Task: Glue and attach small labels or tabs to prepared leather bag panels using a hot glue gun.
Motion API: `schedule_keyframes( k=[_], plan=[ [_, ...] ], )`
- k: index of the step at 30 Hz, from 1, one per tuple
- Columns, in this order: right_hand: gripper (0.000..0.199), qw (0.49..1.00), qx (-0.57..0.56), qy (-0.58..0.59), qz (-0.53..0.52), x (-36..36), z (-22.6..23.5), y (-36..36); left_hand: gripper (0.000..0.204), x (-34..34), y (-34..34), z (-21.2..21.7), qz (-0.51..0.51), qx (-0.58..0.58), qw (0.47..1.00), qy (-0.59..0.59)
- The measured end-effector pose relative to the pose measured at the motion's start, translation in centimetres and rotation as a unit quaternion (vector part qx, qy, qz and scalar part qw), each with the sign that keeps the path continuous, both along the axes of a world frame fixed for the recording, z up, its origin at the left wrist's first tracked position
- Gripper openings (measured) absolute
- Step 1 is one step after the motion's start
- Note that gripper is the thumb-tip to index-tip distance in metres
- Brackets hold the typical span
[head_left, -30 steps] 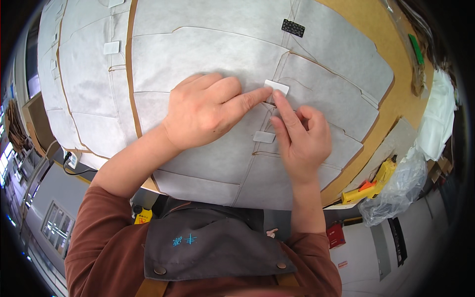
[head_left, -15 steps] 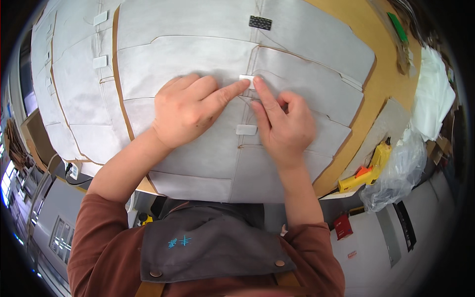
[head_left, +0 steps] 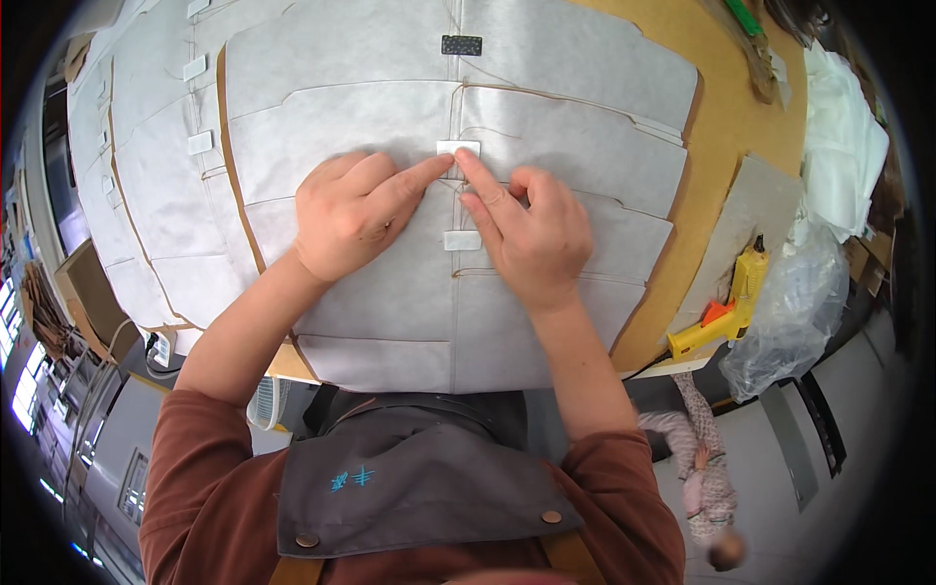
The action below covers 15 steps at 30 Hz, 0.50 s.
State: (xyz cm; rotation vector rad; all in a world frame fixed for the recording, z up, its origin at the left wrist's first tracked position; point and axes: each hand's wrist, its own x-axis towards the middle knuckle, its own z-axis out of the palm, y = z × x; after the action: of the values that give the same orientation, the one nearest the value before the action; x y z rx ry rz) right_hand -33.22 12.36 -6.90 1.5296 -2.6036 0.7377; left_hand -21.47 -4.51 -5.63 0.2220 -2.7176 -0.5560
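White tab point(head_left: 458, 146): flat on the grey sheets point(head_left: 361, 122), under both index fingers.

Left hand point(head_left: 353, 210): index extended, the rest folded; cannot tell if they hold anything. Tab: best pressed evenly by both fingers and kept square, in my judgement; long axis left to right, across the upright seam point(head_left: 453, 327), neither end distinguishable as front. Right hand point(head_left: 536, 234): index extended, thumb narrowly apart, nothing seen between.
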Motion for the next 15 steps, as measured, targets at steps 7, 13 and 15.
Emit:
schedule_keyframes(
  k=[7, 13, 15],
  plan=[
    [0.037, 1.000, 0.001, 0.009, -0.016, -0.07, 0.17, -0.08, 0.046, -0.16, 0.21, 0.36, 0.000, -0.013, 1.000, -0.021],
    [0.038, 1.000, -0.016, -0.007, -0.015, -0.07, -0.03, -0.21, 0.046, -0.21, 0.14, 0.32, 0.004, 0.002, 1.000, -0.025],
    [0.038, 1.000, -0.013, -0.018, -0.022, -0.23, 0.41, -0.36, 0.045, -0.47, 0.27, 0.59, 0.007, -0.002, 1.000, -0.023]
  ],
)
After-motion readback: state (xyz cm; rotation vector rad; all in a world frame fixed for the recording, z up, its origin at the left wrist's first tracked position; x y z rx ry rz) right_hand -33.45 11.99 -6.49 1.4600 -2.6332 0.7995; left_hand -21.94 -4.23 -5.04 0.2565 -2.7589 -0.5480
